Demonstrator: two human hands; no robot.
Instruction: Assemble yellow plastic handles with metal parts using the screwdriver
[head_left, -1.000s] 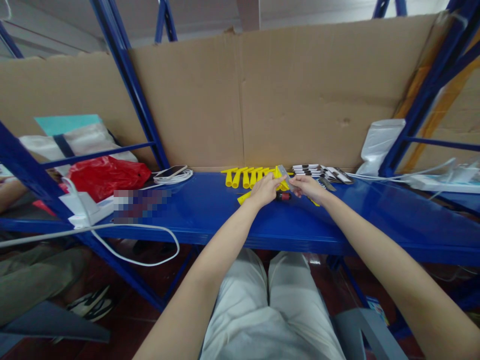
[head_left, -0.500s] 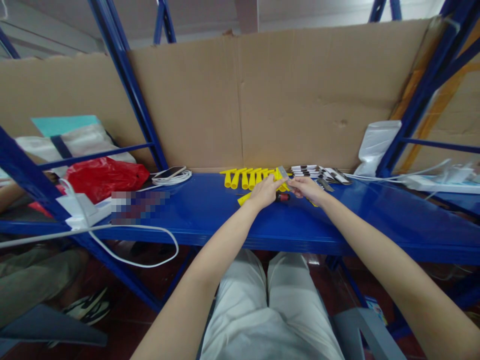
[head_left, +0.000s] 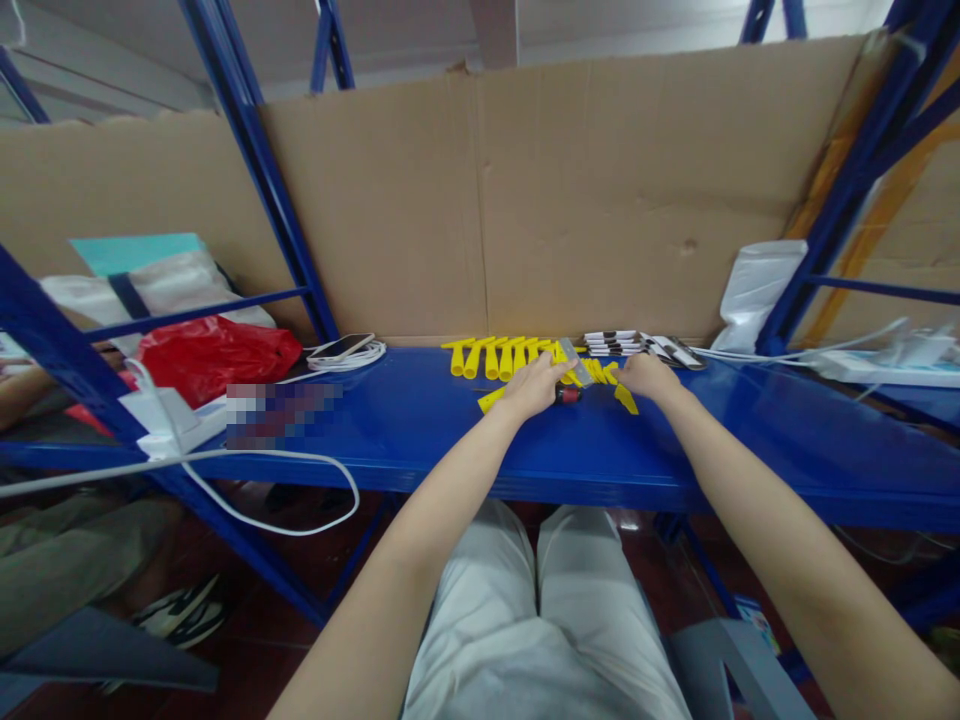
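Note:
My left hand [head_left: 536,387] is closed around a scraper-like tool. Its flat grey metal blade [head_left: 574,362] sticks out past the fingertips; most of its grip is hidden. A yellow piece [head_left: 491,400] shows at the hand's lower left. My right hand [head_left: 651,380] has its fingers curled together over small yellow parts [head_left: 600,372]; whatever is between them is hidden. A flat yellow piece [head_left: 625,399] lies just below it. Beneath the left hand rests a screwdriver with a red and black handle [head_left: 568,396]. Several yellow handles [head_left: 491,360] stand in a row behind.
Stacked black-and-white pieces [head_left: 611,343] lie behind my right hand on the blue shelf [head_left: 420,430]. A phone [head_left: 345,347] rests on a coiled white cable at left, near a red bag [head_left: 217,358]. Cardboard [head_left: 600,190] walls the back. Another person sits at left.
My right hand has moved away from the blade to the right, uncovering small yellow parts and covering the loose metal pieces. My left hand stays in nearly the same place with the tool.

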